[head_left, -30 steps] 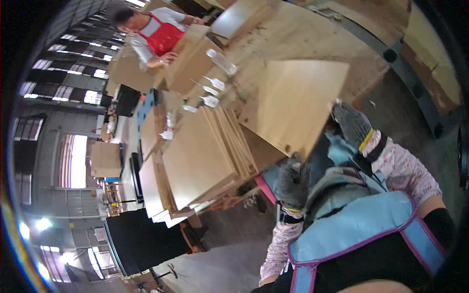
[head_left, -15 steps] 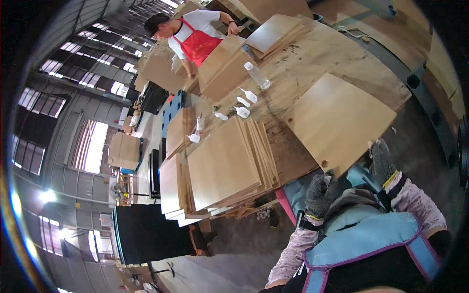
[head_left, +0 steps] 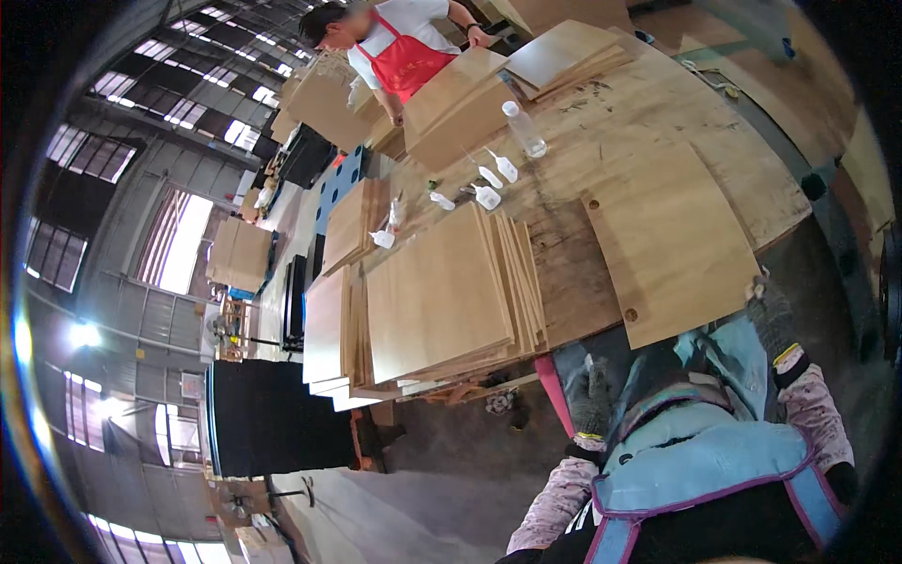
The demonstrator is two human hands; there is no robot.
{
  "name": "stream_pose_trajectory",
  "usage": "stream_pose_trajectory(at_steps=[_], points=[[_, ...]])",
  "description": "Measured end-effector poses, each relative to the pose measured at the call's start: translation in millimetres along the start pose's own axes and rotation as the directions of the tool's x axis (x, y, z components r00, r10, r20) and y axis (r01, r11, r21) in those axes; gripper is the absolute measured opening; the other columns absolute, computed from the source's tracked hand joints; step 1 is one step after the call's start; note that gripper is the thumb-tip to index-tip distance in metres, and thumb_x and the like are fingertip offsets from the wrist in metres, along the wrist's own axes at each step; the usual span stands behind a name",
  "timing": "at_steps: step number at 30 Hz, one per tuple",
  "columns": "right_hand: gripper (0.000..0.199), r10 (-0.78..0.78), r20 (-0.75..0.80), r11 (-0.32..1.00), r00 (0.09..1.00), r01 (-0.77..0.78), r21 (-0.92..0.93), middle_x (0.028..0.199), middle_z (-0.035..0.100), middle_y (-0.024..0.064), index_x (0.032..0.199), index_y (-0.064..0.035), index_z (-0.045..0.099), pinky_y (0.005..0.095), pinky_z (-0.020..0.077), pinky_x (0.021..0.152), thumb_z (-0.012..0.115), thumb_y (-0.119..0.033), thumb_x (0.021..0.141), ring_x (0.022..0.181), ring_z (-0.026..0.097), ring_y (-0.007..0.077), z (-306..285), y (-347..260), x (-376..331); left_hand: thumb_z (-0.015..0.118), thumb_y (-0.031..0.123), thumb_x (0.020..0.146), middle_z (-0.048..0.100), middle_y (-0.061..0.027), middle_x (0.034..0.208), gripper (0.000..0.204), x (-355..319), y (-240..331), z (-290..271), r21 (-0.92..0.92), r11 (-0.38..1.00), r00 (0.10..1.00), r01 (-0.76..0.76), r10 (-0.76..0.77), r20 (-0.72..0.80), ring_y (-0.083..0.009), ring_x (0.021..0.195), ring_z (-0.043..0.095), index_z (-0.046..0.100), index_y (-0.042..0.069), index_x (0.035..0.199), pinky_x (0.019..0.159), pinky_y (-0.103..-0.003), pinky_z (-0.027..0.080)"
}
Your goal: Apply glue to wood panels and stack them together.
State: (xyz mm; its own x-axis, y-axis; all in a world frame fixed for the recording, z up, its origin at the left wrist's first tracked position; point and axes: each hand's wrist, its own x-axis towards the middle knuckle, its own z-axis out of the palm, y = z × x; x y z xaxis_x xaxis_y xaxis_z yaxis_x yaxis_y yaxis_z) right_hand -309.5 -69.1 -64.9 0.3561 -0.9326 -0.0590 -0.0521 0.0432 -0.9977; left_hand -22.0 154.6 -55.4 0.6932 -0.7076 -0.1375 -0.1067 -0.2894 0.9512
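Note:
A light brown wooden board [head_left: 672, 235] lies on the workbench, its near edge reaching past the bench's edge. Two round dark spots, perhaps holes or knots, show near its left side. My right hand [head_left: 774, 324], in a grey knitted glove, grips the board's near right corner; the pale fingertips touch its edge. Below the board's near left corner is my left hand [head_left: 592, 395], gloved alike. It is apart from the board, with fingers stretched upward and a pale tip at the top. Nothing held shows in it.
Left of the board stands a stack of wooden boards [head_left: 437, 291]. White squeeze bottles [head_left: 487, 196] and a clear bottle [head_left: 526, 130] stand on the workbench [head_left: 648, 113]. A person in a red apron [head_left: 409, 61] works across it. A black-covered block [head_left: 277, 418] stands at lower left.
My left hand has let go of the board's near corner and moved down and left. The board has turned slightly, with my right hand still at its corner. The view has shifted.

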Motion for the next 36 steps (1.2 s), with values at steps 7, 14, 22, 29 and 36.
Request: stream_pose_trajectory(at_steps=[7, 14, 22, 29, 36], points=[[0.022, -0.389, -0.095, 0.496, 0.916, 0.121, -0.86, 0.097, 0.06, 0.0158, 0.103, -0.0008, 0.057, 0.0353, 0.0452, 0.083, 0.055, -0.017, 0.088, 0.093, 0.058, 0.0277, -51.7, 12.7, 42.1, 0.043, 0.036, 0.097, 0.053, 0.002, 0.07, 0.032, -10.3, 5.6, 12.7, -0.183, 0.964, 0.977, 0.194, -0.174, 0.123, -0.0083, 0.054, 0.046, 0.061, 0.009, 0.099, 0.048, -0.025, 0.038], [0.021, -0.053, -0.138, 0.842, 0.989, -0.03, -0.539, 0.086, 0.058, 0.0088, 0.096, -0.002, 0.057, 0.034, 0.0451, 0.072, 0.058, -0.021, 0.088, 0.08, 0.054, 0.0184, -20.6, 14.5, 25.8, 0.043, 0.035, 0.097, 0.051, 0.0022, 0.066, 0.028, -4.9, -7.6, 16.1, -0.203, 0.973, 0.994, 0.107, -0.111, -0.004, -0.0085, 0.052, 0.044, 0.056, 0.011, 0.091, 0.047, -0.025, 0.036], [0.023, 0.295, 0.013, 0.943, 0.955, -0.289, -0.162, 0.092, 0.059, 0.0074, 0.106, -0.0041, 0.058, 0.034, 0.0544, 0.058, 0.056, -0.02, 0.089, 0.076, 0.06, 0.0189, -4.3, -5.2, -19.3, 0.049, 0.025, 0.093, 0.056, -0.0106, 0.088, 0.04, -0.9, 2.3, 21.5, 0.217, 0.974, 0.992, -0.069, 0.044, 0.116, -0.022, 0.074, 0.054, 0.046, 0.001, 0.125, 0.064, -0.034, 0.045], [0.04, 0.354, 0.247, 0.896, 0.902, -0.252, -0.365, 0.107, 0.06, 0.0151, 0.107, -0.0064, 0.06, 0.0378, 0.0446, 0.084, 0.057, -0.038, 0.083, 0.099, 0.058, 0.0237, 6.9, 6.7, 9.0, 0.046, 0.014, 0.088, 0.06, -0.0141, 0.111, 0.033, 1.6, 29.3, 10.1, 0.587, 0.802, 0.985, -0.113, 0.011, 0.175, -0.027, 0.106, 0.056, 0.05, 0.0, 0.118, 0.087, -0.036, 0.043], [0.029, -0.027, 0.103, 0.783, 0.994, 0.085, -0.616, 0.098, 0.062, 0.0172, 0.1, -0.0089, 0.061, 0.0425, 0.0413, 0.088, 0.055, -0.031, 0.082, 0.098, 0.057, 0.0326, -11.4, -59.0, 5.8, 0.046, 0.016, 0.089, 0.06, -0.0132, 0.109, 0.031, 37.0, 14.6, 72.5, 0.356, 0.914, 0.96, -0.194, 0.102, 0.261, -0.026, 0.103, 0.055, 0.05, 0.001, 0.116, 0.085, -0.035, 0.043]])
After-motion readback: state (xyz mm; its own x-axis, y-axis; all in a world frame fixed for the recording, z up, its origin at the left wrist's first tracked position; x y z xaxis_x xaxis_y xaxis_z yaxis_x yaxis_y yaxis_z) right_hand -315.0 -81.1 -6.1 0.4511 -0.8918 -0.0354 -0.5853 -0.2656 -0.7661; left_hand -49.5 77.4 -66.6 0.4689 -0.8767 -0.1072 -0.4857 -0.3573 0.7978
